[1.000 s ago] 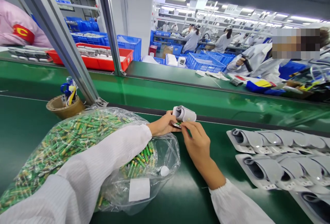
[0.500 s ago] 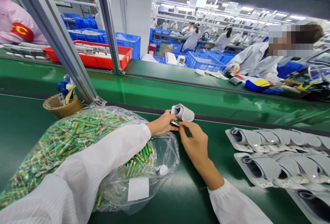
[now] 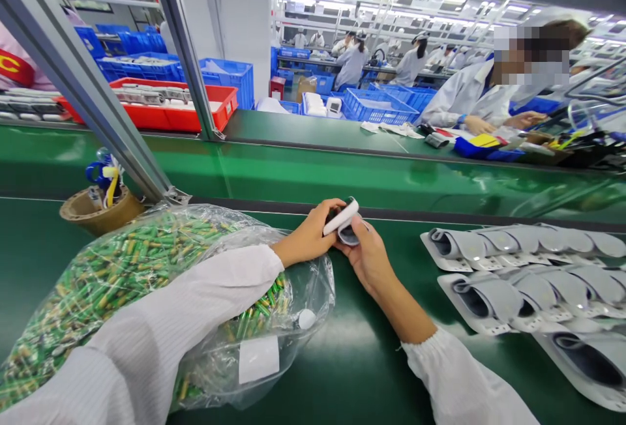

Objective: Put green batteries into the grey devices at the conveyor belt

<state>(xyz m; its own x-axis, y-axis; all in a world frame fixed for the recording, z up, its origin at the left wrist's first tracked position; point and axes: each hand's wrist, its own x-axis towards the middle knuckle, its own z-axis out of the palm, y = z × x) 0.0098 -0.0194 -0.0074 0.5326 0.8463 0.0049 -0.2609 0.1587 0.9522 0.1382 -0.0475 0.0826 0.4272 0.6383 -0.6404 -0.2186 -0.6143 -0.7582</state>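
Both my hands hold one small white-and-grey cuffed device (image 3: 342, 221) just above the green bench, near its far edge. My left hand (image 3: 308, 237) grips it from the left, fingers curled over its top. My right hand (image 3: 364, 257) cups it from below and the right, fingers closed round the grey cuff. My left forearm lies across a big clear plastic bag of green batteries (image 3: 122, 281). Rows of matching grey-cuffed devices (image 3: 518, 281) lie flat to the right of my hands.
A brown pot with blue-handled tools (image 3: 98, 203) stands beside a slanted metal post (image 3: 88, 92). Beyond a green conveyor (image 3: 313, 171) are a red tray (image 3: 166, 105), blue crates (image 3: 381, 105) and a seated person in a white coat (image 3: 469, 96); more workers sit further back.
The device has been turned over in my hands: its white face now tilts up and my right hand has slid underneath it. The view has shifted slightly right.
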